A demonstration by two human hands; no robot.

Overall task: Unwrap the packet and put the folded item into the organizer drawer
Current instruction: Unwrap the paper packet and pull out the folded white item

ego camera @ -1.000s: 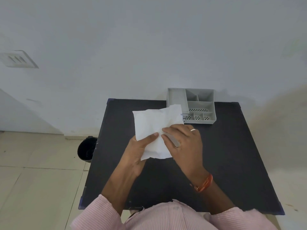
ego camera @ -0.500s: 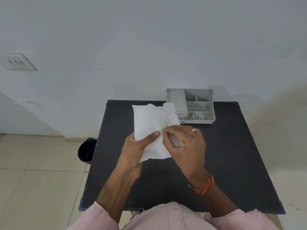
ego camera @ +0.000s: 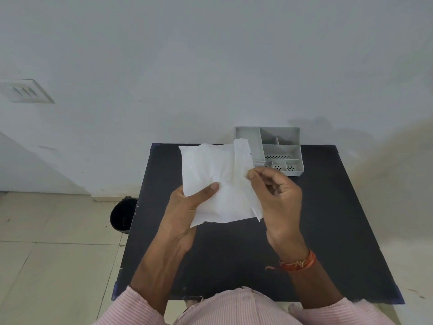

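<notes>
Above black table [ego camera: 328, 219], white packet [ego camera: 210, 179] long axis upright, both hands gripping

Only one view here, the camera's strapped to my head, looking forward and down at the black table [ego camera: 328, 231] from close above. It faces the white wall [ego camera: 210, 66] straight ahead.

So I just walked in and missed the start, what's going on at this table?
A person is unwrapping a white packet above a black table. The left hand holds it from below with the thumb on top, while the right hand pinches a flap of the wrapper on its right side. Nothing has come out yet. The grey organizer sits at the table's far edge; the compartments that show hold nothing.
</notes>
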